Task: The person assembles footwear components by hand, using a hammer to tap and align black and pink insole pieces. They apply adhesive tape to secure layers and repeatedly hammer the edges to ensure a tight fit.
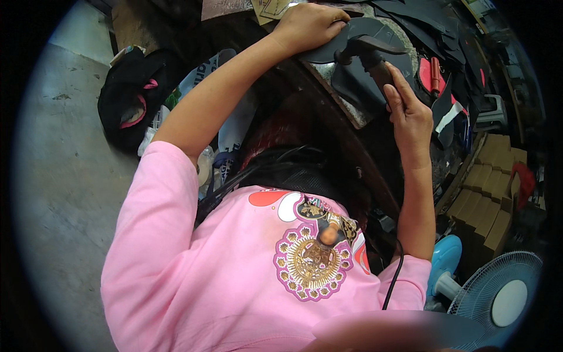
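My right hand (407, 111) is wrapped round the wooden handle of a hammer (366, 46). The hammer's dark, curved head is over a black, leather-like piece (358, 82); whether they touch I cannot tell. That piece lies on a pale, speckled slab (404, 38) and hangs over its near edge. At the piece's far left side, my left hand (311, 26) has its fingers curled down on the edge, with the fingertips partly hidden.
Black sheets (419, 20) lie in a heap beyond the slab. A red-handled tool (435, 75) is beside my right hand. Brown boxes (484, 182) and a blue fan (498, 302) stand at the right. A black bag (132, 88) is on the left.
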The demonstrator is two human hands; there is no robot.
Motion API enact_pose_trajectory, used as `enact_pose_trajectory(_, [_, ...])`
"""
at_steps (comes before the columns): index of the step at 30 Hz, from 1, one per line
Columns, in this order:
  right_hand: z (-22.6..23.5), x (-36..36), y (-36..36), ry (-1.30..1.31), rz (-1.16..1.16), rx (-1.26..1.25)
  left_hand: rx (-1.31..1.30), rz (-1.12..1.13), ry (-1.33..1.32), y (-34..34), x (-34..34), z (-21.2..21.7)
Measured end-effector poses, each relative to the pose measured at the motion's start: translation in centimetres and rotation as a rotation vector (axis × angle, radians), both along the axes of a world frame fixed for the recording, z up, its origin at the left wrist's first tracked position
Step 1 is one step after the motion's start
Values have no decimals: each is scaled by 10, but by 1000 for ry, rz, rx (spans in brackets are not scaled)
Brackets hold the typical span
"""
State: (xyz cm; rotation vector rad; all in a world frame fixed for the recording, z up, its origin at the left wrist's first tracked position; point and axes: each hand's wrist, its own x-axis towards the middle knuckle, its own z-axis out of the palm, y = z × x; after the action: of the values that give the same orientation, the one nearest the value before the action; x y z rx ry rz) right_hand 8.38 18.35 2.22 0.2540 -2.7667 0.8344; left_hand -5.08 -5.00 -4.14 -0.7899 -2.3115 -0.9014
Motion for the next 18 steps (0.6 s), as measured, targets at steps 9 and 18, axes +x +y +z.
enact_pose_trajectory(9, [5,-4,14,274,90,-187,-133,77,46,2,-5,-6])
enact_pose_trajectory(18, [-7,25,25,212,143,52,-170,49,-31,0,4,8])
